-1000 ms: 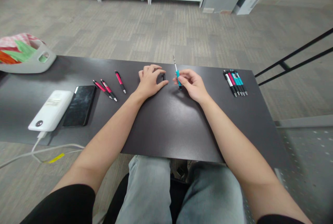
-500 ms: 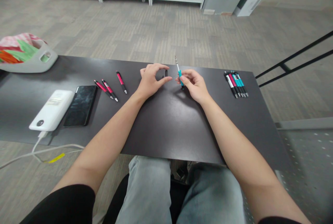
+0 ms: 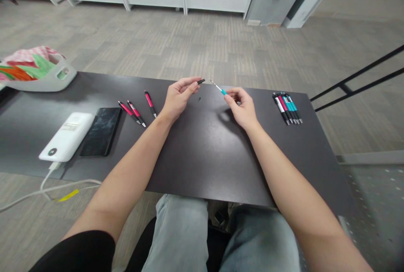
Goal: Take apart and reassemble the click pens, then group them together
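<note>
Jeans [image 3: 186,234] nearest, under the table [image 3: 202,158] edge. Left side: power bank [image 3: 67,136] w/ cable [image 3: 47,183], phone [image 3: 101,131] just beside it. Mid-table, both hands sit just off the top. Left hand [image 3: 178,95] pinches a small black tip [image 3: 201,81] btw thumb & forefinger. Right hand [image 3: 243,108] pinches a teal pen [image 3: 222,91], thin point aimed at the tip, nearly touching. I read this as lining up the 2 parts; mating them calls for a straight, steady push. Tiny dark bit [image 3: 200,98] lies on the table below. Red pens [image 3: 135,111] left, pen bunch [image 3: 288,107] right. Far left, grey basket [image 3: 47,81] holds red/green/orange stuff, can't tell what.
</note>
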`<state>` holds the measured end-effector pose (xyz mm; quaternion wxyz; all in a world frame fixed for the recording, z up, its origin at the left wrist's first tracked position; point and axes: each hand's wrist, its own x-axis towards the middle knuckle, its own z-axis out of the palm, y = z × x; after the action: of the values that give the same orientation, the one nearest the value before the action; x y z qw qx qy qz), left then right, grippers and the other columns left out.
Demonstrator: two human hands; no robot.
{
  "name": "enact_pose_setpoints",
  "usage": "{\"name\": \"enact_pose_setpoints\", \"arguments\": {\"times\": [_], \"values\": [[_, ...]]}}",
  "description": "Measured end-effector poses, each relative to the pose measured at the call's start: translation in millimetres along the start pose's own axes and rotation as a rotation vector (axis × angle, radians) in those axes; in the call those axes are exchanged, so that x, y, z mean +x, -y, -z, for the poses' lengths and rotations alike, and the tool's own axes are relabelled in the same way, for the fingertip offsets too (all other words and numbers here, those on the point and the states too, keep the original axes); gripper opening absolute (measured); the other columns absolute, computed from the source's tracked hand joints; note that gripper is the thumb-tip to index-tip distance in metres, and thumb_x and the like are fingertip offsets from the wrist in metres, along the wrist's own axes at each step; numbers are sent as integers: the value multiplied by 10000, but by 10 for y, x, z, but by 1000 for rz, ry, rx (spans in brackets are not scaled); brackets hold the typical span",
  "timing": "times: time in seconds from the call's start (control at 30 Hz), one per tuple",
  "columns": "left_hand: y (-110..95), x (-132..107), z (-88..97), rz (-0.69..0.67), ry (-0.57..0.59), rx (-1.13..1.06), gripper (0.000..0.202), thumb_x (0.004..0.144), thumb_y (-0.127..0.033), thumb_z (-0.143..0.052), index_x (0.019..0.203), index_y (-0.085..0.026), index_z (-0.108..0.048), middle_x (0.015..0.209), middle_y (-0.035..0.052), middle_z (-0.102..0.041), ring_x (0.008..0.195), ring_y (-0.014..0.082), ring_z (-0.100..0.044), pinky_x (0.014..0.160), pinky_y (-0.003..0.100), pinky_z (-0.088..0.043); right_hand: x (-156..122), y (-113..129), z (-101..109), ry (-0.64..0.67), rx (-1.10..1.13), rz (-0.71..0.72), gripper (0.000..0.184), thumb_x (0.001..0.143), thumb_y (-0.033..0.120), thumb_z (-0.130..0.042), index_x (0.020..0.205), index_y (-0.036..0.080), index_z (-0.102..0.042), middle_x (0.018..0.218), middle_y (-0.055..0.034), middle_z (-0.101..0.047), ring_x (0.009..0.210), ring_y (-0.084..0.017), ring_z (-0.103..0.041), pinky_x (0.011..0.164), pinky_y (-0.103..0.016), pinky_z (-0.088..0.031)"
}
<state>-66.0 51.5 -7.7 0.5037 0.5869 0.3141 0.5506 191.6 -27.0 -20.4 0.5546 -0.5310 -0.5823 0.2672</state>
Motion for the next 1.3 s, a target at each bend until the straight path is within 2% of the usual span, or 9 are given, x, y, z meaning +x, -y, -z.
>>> {"name": "enact_pose_setpoints", "arguments": {"times": [0.13,0.23,0.33,0.6,0.87,1.03,1.3], "values": [[64,36,36,1,-28,-9,764,760,-801,-1104,1235,-255,-860,1220,108,-921,1102,273,-909,1002,408,-749,4,10,43,2,-35,-6,321,963,586,-888,1053,297,-783,954,-21,-783,895,-244,-704,940,-435,-633],[93,55,69,-40,-42,-12,798,710,-785,-1139,1209,-252,-817,1225,112,-915,1188,286,-903,1098,429,-737,-9,20,46,22,-66,-5,294,967,558,-875,1034,295,-761,928,-18,-743,879,-243,-687,904,-428,-616],[86,56,80,-57,-38,6,817,694,-794,-1141,1201,-248,-808,1241,118,-915,1214,293,-901,1159,453,-723,-19,29,36,22,-77,-5,284,959,546,-866,1021,295,-747,916,-13,-726,869,-240,-673,885,-421,-601],[16,34,34,-22,-89,28,793,720,-817,-1113,1185,-257,-799,1278,124,-921,1233,296,-895,1182,460,-699,-18,39,26,18,-6,-12,262,900,519,-908,974,304,-778,892,-10,-755,851,-243,-670,855,-418,-600],[-26,2,19,28,-5,20,762,710,-751,-1144,1175,-260,-794,1264,123,-915,1231,294,-882,1190,465,-684,-29,68,29,41,-3,-18,291,911,547,-919,973,304,-773,901,-12,-746,861,-242,-670,861,-412,-595],[-61,-46,-38,71,64,11,727,731,-702,-1150,1165,-240,-793,1227,130,-913,1156,286,-883,1091,456,-717,-32,78,23,70,-7,2,288,914,546,-914,978,296,-787,906,-12,-747,851,-232,-663,860,-406,-594],[-30,-94,-125,132,104,-46,704,625,-641,-1215,1020,-239,-792,1115,79,-894,1052,243,-857,1050,426,-723,-57,147,18,123,-5,9,361,916,629,-963,986,315,-800,922,-22,-775,887,-258,-678,918,-441,-631]]}}
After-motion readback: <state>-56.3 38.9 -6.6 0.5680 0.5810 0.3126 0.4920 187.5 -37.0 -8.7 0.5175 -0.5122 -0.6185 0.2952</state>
